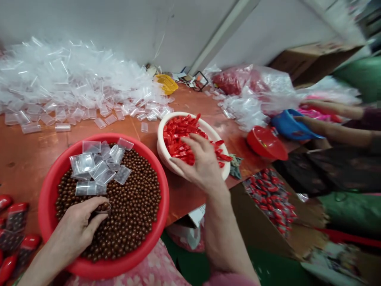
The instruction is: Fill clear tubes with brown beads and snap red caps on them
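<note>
My left hand [73,224] is closed around a small clear plastic container [107,208] with brown balls showing at its mouth. It is low over the brown balls [137,202] that fill a red basin [164,194]. Several clear flat containers [99,171] lie on top of these balls. My right hand [202,163] hovers over or touches the red caps [183,129] in a white bowl [161,145]. Its fingers are spread, and nothing shows between them.
Clear containers [65,83] are heaped along the wall. Filled, red-capped containers [18,222] lie at the left edge; more fill a cardboard box [250,214] at right. Another person's hands [312,123] work at a blue bowl [285,123], beside a red bowl [262,147].
</note>
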A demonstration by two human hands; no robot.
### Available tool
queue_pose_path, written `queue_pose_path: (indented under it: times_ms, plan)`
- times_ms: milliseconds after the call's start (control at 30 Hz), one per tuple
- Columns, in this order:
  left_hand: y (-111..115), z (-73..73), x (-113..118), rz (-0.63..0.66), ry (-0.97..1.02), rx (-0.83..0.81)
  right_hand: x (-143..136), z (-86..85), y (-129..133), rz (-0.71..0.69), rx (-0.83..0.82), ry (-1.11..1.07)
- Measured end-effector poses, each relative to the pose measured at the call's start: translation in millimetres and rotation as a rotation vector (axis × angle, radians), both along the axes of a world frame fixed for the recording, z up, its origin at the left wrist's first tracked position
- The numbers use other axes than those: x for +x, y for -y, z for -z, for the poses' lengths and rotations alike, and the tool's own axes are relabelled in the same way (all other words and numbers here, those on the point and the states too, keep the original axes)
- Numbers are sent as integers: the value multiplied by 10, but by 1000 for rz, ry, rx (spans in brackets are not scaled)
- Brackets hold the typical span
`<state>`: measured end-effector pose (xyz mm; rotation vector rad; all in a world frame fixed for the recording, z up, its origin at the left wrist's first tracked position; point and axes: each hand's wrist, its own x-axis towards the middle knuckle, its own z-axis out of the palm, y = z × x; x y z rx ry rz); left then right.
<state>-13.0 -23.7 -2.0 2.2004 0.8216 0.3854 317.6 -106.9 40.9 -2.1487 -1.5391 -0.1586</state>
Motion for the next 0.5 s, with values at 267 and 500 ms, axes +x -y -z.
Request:
queue_pose_path:
  times_ms: [267, 500]
  plan:
    - [2, 81, -11, -9, -2, 76, 929, 440, 513, 474, -364, -206]
    - [-2, 90, -25, 7, -41, 68, 992, 764, 393, 310, -261, -150]
